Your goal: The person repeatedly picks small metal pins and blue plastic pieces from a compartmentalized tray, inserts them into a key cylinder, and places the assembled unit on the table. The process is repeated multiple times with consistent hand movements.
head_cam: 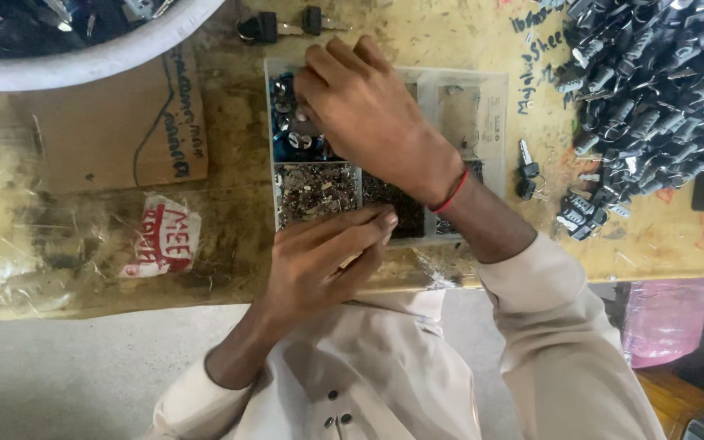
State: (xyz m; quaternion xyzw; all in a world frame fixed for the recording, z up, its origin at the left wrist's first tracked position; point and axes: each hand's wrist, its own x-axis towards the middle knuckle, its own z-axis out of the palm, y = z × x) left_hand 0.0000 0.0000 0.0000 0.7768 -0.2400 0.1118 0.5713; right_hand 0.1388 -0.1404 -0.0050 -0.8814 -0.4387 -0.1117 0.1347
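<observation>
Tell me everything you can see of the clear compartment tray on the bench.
The clear plastic compartment tray lies flat on the worn yellow bench, divided into cells. One far cell holds shiny blue and silver round parts, the near cells small dark metal bits, another far cell looks nearly empty. The right hand reaches into the far cells; the left hand rests at its near edge.

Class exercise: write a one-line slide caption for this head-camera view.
Right hand reaches into a clear compartment box of small metal parts; left hand rests at its near edge.

Right hand (368, 122) reaches into a clear compartment tray (482, 98) (left hand (327, 261) beside it).
</observation>
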